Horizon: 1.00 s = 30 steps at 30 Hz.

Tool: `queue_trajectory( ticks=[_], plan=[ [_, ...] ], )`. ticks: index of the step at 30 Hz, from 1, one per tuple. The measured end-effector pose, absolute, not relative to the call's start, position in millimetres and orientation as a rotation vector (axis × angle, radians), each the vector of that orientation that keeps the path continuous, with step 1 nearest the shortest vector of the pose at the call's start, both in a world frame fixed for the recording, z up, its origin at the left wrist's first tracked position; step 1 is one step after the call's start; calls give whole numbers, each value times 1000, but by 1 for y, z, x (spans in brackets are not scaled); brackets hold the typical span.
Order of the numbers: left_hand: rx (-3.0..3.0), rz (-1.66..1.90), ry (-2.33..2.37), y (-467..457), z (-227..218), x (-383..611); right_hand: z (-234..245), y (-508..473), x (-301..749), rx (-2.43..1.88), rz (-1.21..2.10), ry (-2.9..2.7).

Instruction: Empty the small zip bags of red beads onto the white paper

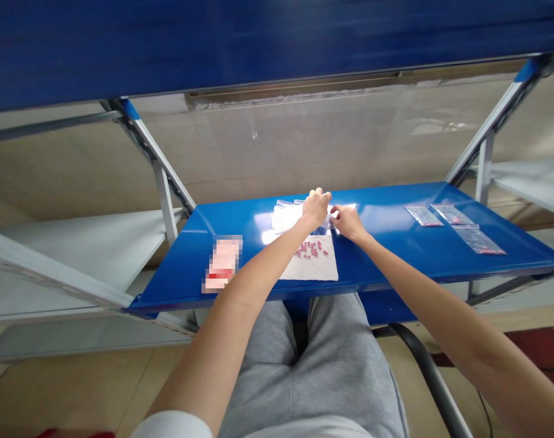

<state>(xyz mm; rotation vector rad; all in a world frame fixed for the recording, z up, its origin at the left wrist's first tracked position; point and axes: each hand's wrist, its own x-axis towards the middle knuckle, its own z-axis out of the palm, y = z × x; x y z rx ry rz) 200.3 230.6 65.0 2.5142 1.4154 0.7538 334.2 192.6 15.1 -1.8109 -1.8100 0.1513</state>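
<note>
both hands meet on one clear bag, just beyond the beads

the left hand and right hand are close together, each seemingly pinching a side of a small clear plastic bag. it is held between them above the blue metal shelf. small red beads lie on a white sheet just body-side of both hands. a stack of empty clear bags lies beside the left hand.

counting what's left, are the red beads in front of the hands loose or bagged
Loose: the red beads lie scattered in the open on the white cloth, outside any bag.
</note>
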Motion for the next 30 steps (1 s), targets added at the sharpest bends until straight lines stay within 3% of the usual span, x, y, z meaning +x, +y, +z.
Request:
queue_trajectory(
  ticks=[5, 12, 17, 24, 30],
  plan=[
    [2457, 727, 1287, 215, 62, 226, 14, 181, 360, -1892, 53, -1752],
    [2240, 623, 993, 192, 36, 319, 7, 133, 481, -2150, -306, -1523],
    [2164, 605, 1066, 173, 19, 373, 2, 106, 537, -2214, -231, -1553],
    [2156, 590, 1109, 160, 27, 383, -5, 61, 499, -1999, -181, -1682],
    [2193, 558, 1020, 137, 47, 326, 6, 24, 435, -1878, -66, -1620]
  ],
)
